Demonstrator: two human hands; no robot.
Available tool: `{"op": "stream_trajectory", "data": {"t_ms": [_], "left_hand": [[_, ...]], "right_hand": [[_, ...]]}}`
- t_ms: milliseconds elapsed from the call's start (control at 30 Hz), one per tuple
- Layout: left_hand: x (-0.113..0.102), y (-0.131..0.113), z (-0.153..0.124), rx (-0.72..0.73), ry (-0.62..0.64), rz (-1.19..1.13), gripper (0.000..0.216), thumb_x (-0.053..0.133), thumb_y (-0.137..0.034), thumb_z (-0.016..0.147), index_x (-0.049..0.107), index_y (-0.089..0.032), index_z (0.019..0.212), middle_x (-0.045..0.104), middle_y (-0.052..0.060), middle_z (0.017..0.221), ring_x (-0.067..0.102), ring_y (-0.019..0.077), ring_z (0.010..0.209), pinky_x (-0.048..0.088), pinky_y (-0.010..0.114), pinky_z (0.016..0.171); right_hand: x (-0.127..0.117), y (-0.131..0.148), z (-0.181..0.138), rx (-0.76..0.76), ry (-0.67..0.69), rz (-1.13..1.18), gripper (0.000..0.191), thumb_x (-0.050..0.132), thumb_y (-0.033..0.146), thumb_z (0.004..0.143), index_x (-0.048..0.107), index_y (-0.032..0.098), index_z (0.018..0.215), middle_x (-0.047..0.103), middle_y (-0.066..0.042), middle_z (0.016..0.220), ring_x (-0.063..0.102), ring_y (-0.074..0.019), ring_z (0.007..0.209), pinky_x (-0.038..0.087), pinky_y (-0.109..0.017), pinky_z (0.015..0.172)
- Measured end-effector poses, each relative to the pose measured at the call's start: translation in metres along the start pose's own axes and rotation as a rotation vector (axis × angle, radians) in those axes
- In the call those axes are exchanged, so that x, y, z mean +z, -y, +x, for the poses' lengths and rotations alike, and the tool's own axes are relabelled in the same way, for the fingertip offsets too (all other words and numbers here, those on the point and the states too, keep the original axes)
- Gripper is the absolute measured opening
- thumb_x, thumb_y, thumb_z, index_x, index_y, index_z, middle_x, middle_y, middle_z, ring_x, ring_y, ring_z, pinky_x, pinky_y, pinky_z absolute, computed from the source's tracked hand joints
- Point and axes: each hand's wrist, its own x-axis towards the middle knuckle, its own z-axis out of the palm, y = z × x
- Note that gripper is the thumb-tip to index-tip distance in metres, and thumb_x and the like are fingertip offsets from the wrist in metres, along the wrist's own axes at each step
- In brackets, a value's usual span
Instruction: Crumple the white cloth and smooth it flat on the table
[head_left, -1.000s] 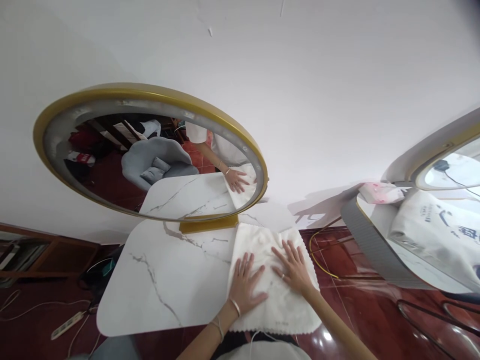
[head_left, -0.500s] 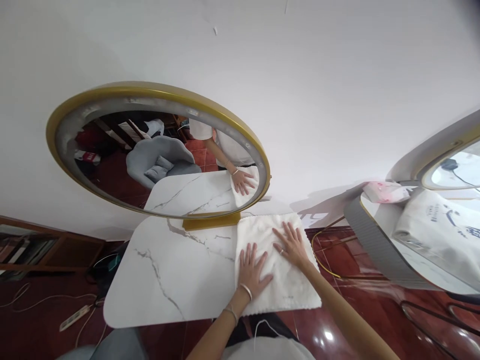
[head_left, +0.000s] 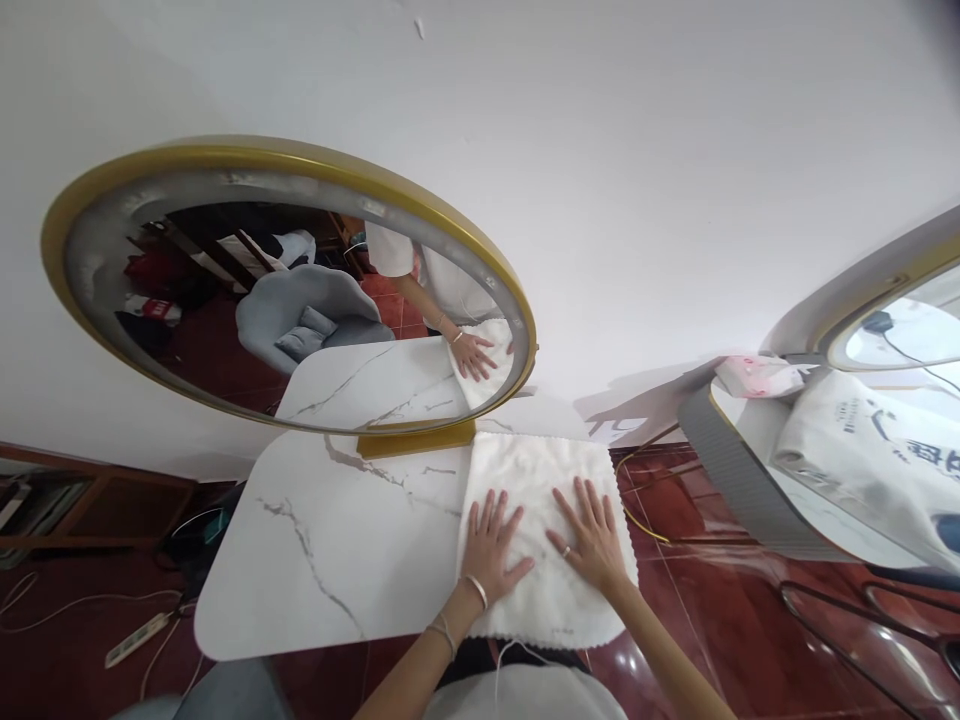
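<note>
Left hand: the left hand [head_left: 491, 555] lies palm down on the left half of a white, soft fabric cloth with a scalloped edge [head_left: 540, 605]; its grip is relaxed and flat, fingers spread, thumb pointing right; a pale smooth bangle [head_left: 476, 591] and a thinner bracelet circle the wrist.
Right hand: the right hand [head_left: 594, 545] presses palm down on the right half of the cloth; its grip is likewise flat, fingers fanned toward the far side; a slim ring [head_left: 566, 552] sits on one finger; the two hands are apart, side by side.
Cloth: it lies spread on the right end of a white, grey-veined, marble-look worktop [head_left: 292, 590], reaching the near edge; small creases run across it, and faint lettering, too small to read, marks its near right part.
Mirror: a large oval mirror with a gold rim [head_left: 289, 290] stands at the far side of the worktop on a flat gold base [head_left: 416, 441], left of the cloth; it reflects one hand on the cloth and a grey upholstered armchair.
Right side: a second worktop with a grey ribbed side [head_left: 739, 490] carries a pink-and-white soft packet [head_left: 757, 377] and a whitish fabric item with dark print [head_left: 862, 435].
Floor: glossy red tiles [head_left: 690, 640]; a white power strip [head_left: 139, 640] lies near left.
</note>
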Motion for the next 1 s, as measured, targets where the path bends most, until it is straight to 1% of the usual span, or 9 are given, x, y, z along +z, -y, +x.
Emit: {"op": "stream_trajectory", "data": {"t_ms": [67, 133, 233, 367, 433, 500, 633, 867, 1000], "left_hand": [[-0.003, 0.000, -0.014, 0.019, 0.008, -0.004, 0.079, 0.051, -0.061, 0.082, 0.021, -0.028, 0.148, 0.014, 0.008, 0.157, 0.014, 0.0342, 0.143, 0.014, 0.055, 0.112], [-0.005, 0.000, -0.025, 0.017, 0.014, -0.009, 0.080, 0.051, -0.061, 0.082, 0.021, -0.029, 0.148, 0.014, 0.007, 0.157, 0.015, 0.0342, 0.143, 0.014, 0.055, 0.112], [-0.005, -0.002, -0.031, 0.001, 0.022, -0.024, 0.079, 0.049, -0.061, 0.083, 0.019, -0.028, 0.148, 0.012, 0.007, 0.157, 0.013, 0.0339, 0.143, 0.013, 0.055, 0.112], [-0.002, 0.000, -0.028, -0.009, 0.034, -0.067, 0.080, 0.049, -0.063, 0.082, 0.018, -0.029, 0.148, 0.010, 0.005, 0.158, 0.011, 0.0332, 0.144, 0.012, 0.055, 0.113], [-0.003, 0.006, -0.026, -0.005, 0.040, -0.089, 0.081, 0.049, -0.064, 0.082, 0.018, -0.031, 0.148, 0.009, 0.004, 0.158, 0.011, 0.0325, 0.144, 0.012, 0.055, 0.113], [-0.004, 0.015, -0.027, -0.004, 0.036, -0.104, 0.080, 0.048, -0.064, 0.082, 0.018, -0.031, 0.148, 0.011, 0.004, 0.158, 0.013, 0.0318, 0.143, 0.012, 0.055, 0.113], [-0.011, 0.043, -0.042, -0.010, 0.005, -0.099, 0.077, 0.048, -0.064, 0.082, 0.022, -0.031, 0.147, 0.016, 0.004, 0.157, 0.016, 0.0306, 0.143, 0.011, 0.054, 0.114], [-0.031, 0.117, -0.098, -0.105, -0.069, 0.027, 0.071, 0.048, -0.059, 0.084, 0.027, -0.030, 0.146, 0.026, 0.006, 0.154, 0.022, 0.0300, 0.141, 0.006, 0.049, 0.114], [-0.044, 0.164, -0.129, -0.217, -0.089, 0.109, 0.064, 0.047, -0.054, 0.087, 0.031, -0.031, 0.145, 0.031, 0.006, 0.152, 0.026, 0.0274, 0.140, 0.012, 0.047, 0.114]], "right_hand": [[-0.001, 0.005, -0.010, -0.005, -0.003, 0.006, 0.070, 0.047, 0.057, 0.087, 0.023, 0.031, 0.148, 0.019, -0.010, 0.155, 0.020, -0.0344, 0.141, 0.024, -0.056, 0.109], [0.000, 0.006, -0.014, -0.002, -0.017, 0.022, 0.074, 0.048, 0.059, 0.085, 0.023, 0.029, 0.148, 0.034, -0.012, 0.147, 0.029, -0.0324, 0.136, 0.026, -0.055, 0.109], [0.005, 0.004, -0.006, 0.034, -0.049, 0.043, 0.069, 0.048, 0.059, 0.085, 0.033, 0.026, 0.145, 0.047, -0.013, 0.132, 0.040, -0.0303, 0.127, 0.030, -0.053, 0.108], [0.018, 0.011, 0.021, 0.100, -0.096, 0.031, 0.058, 0.045, 0.057, 0.087, 0.049, 0.021, 0.133, 0.037, -0.015, 0.142, 0.028, -0.0344, 0.135, 0.031, -0.056, 0.106], [0.023, 0.021, 0.032, 0.096, -0.064, -0.011, 0.058, 0.041, 0.057, 0.089, 0.047, 0.023, 0.135, 0.031, -0.013, 0.149, 0.021, -0.0358, 0.139, 0.024, -0.061, 0.107], [0.028, 0.036, 0.039, 0.095, -0.010, -0.063, 0.057, 0.038, 0.056, 0.090, 0.039, 0.030, 0.141, 0.024, -0.008, 0.154, 0.014, -0.0375, 0.141, 0.018, -0.067, 0.106], [0.035, 0.073, 0.049, 0.108, 0.053, -0.129, 0.057, 0.038, 0.052, 0.091, 0.026, 0.040, 0.145, 0.013, -0.001, 0.158, 0.004, -0.0392, 0.142, 0.012, -0.071, 0.104], [0.062, 0.169, 0.086, 0.008, 0.087, -0.097, 0.052, 0.038, 0.047, 0.092, 0.032, 0.037, 0.143, 0.024, -0.002, 0.155, 0.003, -0.0373, 0.143, 0.006, -0.069, 0.105], [0.080, 0.235, 0.108, -0.061, 0.051, 0.017, 0.050, 0.040, 0.042, 0.093, 0.034, 0.037, 0.143, 0.029, -0.003, 0.153, 0.009, -0.0351, 0.143, 0.007, -0.067, 0.107]]}}
